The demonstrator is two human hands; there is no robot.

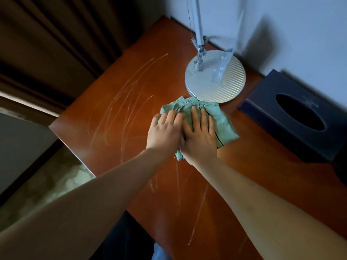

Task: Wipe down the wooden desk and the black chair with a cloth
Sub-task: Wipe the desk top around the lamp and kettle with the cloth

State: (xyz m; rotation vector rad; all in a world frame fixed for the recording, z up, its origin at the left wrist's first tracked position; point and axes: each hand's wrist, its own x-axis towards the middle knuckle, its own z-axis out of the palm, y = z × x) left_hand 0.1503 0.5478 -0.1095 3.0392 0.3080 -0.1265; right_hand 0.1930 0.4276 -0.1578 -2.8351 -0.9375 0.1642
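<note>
Currently both hands, left hand and right hand, lie flat, fingers spread, on the green cloth. Likely for even pressure on the surface.

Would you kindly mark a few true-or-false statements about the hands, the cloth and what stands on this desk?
1. Both hands, left hand and right hand, press on the green cloth. True.
2. The cloth lies on the floor. False: it lies on the wooden desk.
3. A dark tissue box sits right of the lamp base. True.
4. The lamp base is square. False: it is round.
</note>
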